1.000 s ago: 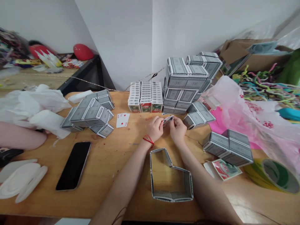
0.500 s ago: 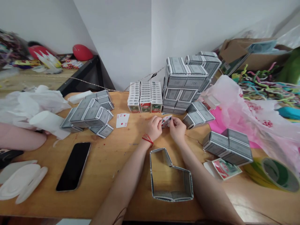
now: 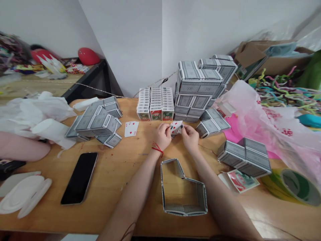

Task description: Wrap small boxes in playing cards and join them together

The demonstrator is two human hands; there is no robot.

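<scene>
Playing cards (image 3: 176,127) with red diamonds are pinched between my two hands, near the foot of a tall card-block stack. My left hand (image 3: 163,136), with a red string on its wrist, closes on their left side. On their right edge, my right hand (image 3: 190,136) grips with thumb and finger. Between my forearms stands an L-shaped frame of folded cards (image 3: 184,211), open at the top. Two diamond cards (image 3: 131,129) lie face up to the left of my hands. How many cards I hold is hard to make out.
Tall card-block stack (image 3: 192,87) and rows of card boxes (image 3: 155,103) stand at the back. More card blocks (image 3: 95,122) sit left, others (image 3: 244,157) right. A phone (image 3: 79,178) lies left; yellow tape (image 3: 291,186), an opened card box (image 3: 242,180) and a pink plastic bag (image 3: 265,117) are right.
The held cards have tipped up, and more of the top card's face shows between my fingers. Both hands stay almost in place. The other things have not moved.
</scene>
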